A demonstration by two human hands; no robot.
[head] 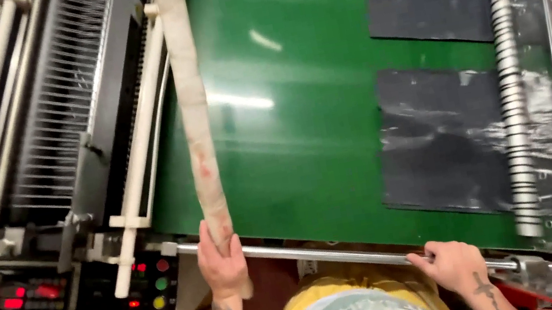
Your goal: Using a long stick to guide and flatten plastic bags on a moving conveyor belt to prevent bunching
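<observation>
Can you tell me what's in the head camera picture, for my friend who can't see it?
A person's left hand grips the near end of a long beige roller lying across a shiny green belt, while the right hand holds a metal rail at the belt's near edge. Two dark plastic sheets lie on the belt beside a ribbed roller, and a panel with red lights sits at the left.

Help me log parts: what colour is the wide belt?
Glossy green belt, clearest in the head view.

Left hand [221, 259] clenched, fingers curled; right hand [450, 264] gripping, knuckles up.
</observation>
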